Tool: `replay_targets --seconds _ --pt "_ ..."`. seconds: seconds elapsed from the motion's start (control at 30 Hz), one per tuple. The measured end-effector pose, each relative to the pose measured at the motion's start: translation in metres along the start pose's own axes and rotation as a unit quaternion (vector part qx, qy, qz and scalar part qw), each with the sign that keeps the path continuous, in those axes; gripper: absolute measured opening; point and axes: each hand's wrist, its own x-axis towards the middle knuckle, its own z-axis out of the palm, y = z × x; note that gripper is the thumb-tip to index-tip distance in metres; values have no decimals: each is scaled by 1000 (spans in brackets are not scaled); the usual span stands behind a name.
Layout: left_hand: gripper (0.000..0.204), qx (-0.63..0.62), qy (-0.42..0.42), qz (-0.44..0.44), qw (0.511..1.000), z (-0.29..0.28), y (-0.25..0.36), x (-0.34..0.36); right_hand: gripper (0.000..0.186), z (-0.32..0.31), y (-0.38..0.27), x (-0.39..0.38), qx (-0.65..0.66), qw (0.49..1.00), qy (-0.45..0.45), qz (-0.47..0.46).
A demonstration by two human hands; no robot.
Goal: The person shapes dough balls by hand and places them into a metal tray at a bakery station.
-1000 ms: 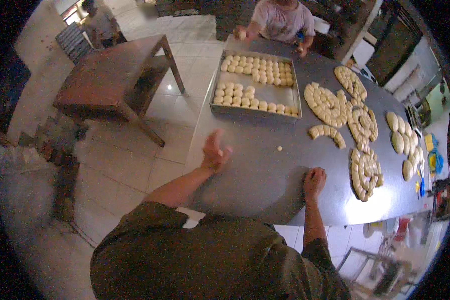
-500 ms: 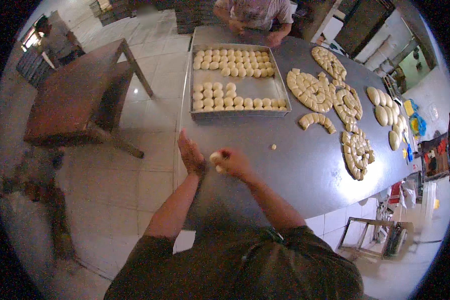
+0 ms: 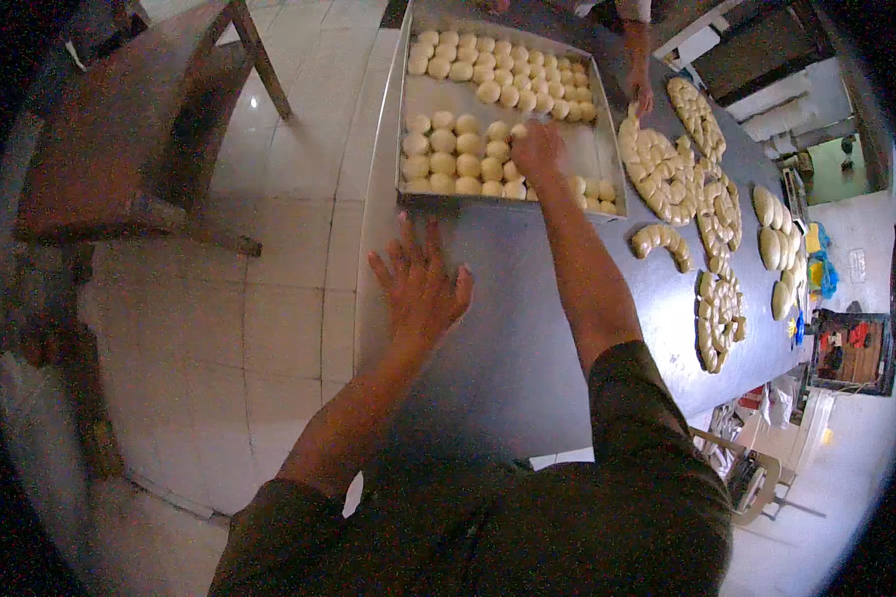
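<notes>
My left hand (image 3: 420,276) is spread open on the steel table (image 3: 508,298), in front of the tray. My right hand (image 3: 538,149) reaches into the metal tray (image 3: 612,179) with fingers curled down among the rows of dough balls (image 3: 442,141); what, if anything, they hold is hidden and slightly blurred. Right of the tray lie coiled, segmented dough pieces (image 3: 657,174), a short curved segment (image 3: 657,239) and several oval dough pieces (image 3: 772,244).
A brown wooden table (image 3: 119,149) stands at the left over the tiled floor (image 3: 289,328). Across the work table, a co-worker's hand (image 3: 639,92) is at the coiled dough. Blue and yellow items (image 3: 821,269) sit at the right end.
My right hand, which held dough beside my left hand, has moved up into the tray. My left hand has spread out. The view has shifted; the co-worker's arm reaches toward the coils.
</notes>
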Motion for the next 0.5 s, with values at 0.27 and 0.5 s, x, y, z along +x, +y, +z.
replay_targets --seconds 0.27,0.5 --pt "86 16 7 -18 1000 -2 4 9 42 -24 -56 18 -42 981 -189 -6" --pt "85 23 -14 -18 999 1 7 7 53 -34 -56 21 18 971 -237 41"
